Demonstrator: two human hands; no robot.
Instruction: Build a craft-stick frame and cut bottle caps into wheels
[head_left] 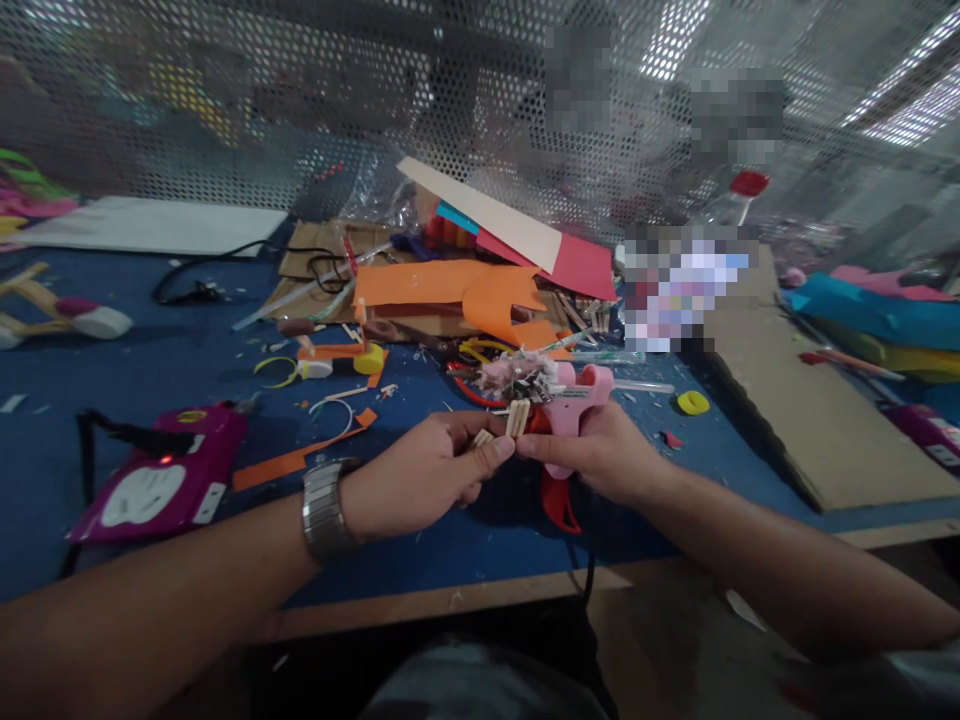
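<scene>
In the middle of the head view, my left hand [420,470], with a metal watch on its wrist, pinches several short wooden sticks [517,418] between thumb and fingers. A second small bunch shows behind the left thumb. My right hand [619,450] is closed around the handle of a pink glue gun [574,405]. Its thumb reaches across the handle to the base of the sticks; its other fingers are mostly hidden. From the gun's back a clear glue stick [645,387] juts out. Crumpled, shredded material [517,378] sits around the nozzle end, just beyond the sticks.
On the blue table [420,570] a purple device [169,470] with a lit red light lies left. Orange paper [412,285] and scraps cover the back. Cardboard [825,420] lies right, a yellow ring [692,403] nearer. A perforated metal screen [300,120] stands behind.
</scene>
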